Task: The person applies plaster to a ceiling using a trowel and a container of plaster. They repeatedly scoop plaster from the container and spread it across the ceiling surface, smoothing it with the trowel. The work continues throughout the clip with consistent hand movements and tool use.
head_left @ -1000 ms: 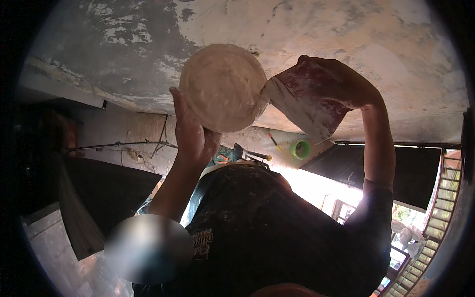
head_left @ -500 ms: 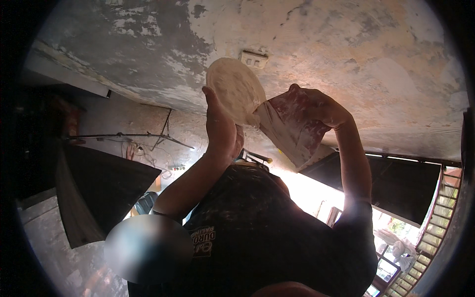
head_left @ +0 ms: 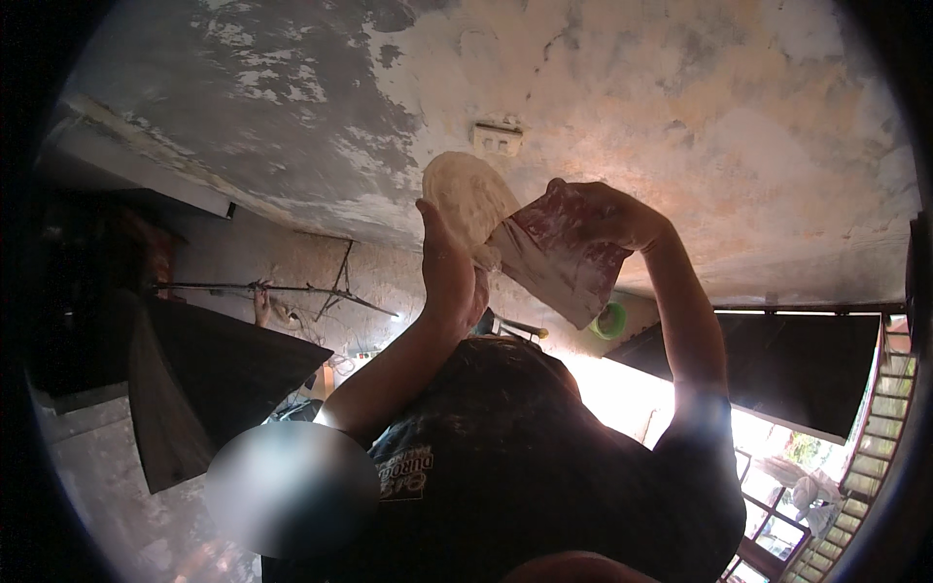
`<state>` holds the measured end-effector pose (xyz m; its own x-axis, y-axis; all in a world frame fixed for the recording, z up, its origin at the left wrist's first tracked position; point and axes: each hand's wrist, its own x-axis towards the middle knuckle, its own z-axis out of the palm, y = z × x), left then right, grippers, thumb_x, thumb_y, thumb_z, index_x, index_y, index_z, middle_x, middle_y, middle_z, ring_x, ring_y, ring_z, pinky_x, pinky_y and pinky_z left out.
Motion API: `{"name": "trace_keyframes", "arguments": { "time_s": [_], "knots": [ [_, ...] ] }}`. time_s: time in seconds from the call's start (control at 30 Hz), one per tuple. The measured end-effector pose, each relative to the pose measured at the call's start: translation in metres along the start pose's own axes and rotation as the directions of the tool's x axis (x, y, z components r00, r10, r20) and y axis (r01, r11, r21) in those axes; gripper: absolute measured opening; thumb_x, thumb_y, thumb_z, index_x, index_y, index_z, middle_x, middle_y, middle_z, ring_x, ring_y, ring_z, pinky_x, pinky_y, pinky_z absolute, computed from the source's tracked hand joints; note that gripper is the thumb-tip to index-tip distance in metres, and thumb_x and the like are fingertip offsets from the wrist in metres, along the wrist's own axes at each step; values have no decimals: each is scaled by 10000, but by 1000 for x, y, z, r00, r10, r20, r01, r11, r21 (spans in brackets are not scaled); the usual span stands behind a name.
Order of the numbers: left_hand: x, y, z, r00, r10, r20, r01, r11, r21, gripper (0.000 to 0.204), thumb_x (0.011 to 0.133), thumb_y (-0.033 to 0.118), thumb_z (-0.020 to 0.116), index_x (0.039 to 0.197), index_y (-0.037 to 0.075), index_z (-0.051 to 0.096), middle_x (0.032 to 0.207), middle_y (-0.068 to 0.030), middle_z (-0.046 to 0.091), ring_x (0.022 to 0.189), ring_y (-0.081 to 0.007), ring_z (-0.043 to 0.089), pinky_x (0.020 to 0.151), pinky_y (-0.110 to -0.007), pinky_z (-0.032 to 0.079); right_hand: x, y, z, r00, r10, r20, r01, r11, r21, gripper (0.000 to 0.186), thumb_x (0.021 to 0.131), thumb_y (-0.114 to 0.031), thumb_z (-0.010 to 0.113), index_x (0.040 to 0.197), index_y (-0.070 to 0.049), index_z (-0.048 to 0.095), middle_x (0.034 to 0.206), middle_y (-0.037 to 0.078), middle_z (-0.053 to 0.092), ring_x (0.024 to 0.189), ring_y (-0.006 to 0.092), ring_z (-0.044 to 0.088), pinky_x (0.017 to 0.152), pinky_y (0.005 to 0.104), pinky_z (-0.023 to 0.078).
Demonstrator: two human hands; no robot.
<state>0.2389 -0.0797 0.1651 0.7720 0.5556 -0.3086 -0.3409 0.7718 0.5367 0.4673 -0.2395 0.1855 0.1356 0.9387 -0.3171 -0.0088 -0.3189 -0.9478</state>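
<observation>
My left hand point(head_left: 453, 274) holds up a pale round disc point(head_left: 468, 192), its face covered with wet plaster. The thumb lies along the disc's left edge, and the other fingers are mostly hidden behind it. A whitish lump point(head_left: 487, 257) clings at the disc's lower edge, by the fingers. Closed around a broad flat scraper point(head_left: 569, 282), my right hand point(head_left: 607, 216) has it tilted, its corner against the disc's right side. Plaster smears cover the scraper and my right fingers.
A patchy plastered wall point(head_left: 622, 87) carries a socket plate point(head_left: 498, 139). Beyond the scraper sits a green container point(head_left: 610, 321). Dark sheets hang at left point(head_left: 228, 384) and right point(head_left: 777, 364). A thin metal rod point(head_left: 282, 288) spans the left, and a barred frame point(head_left: 875, 437) stands far right.
The disc has dropped lower in the picture and looks narrower, more tilted. My right hand and the scraper have shifted slightly left with it. The green container has come into sight.
</observation>
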Motion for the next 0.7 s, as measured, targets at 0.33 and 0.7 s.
{"name": "trace_keyframes", "arguments": {
  "time_s": [0.33,0.7],
  "knots": [
    [-4,26,-32,983,139,123,-111,971,-210,748,1123,628,358,1662,112,305,1669,-148,404,1538,-340,409,1287,-558,339,-5,-24,48,896,-397,-201,441,734,517,787,838,-168,845,1504,63,495,1399,159,663,1253,254,672,1088,397,549],
    [-26,79,-12,960,101,263,-20,956,-293,768,1111,663,343,1670,139,295,1661,-147,402,1523,-343,424,1269,-557,367,-21,-164,86,699,-643,-314,705,543,456,658,985,-141,706,1534,84,421,1382,202,657,1229,277,700,1047,424,591]
  ]
}}
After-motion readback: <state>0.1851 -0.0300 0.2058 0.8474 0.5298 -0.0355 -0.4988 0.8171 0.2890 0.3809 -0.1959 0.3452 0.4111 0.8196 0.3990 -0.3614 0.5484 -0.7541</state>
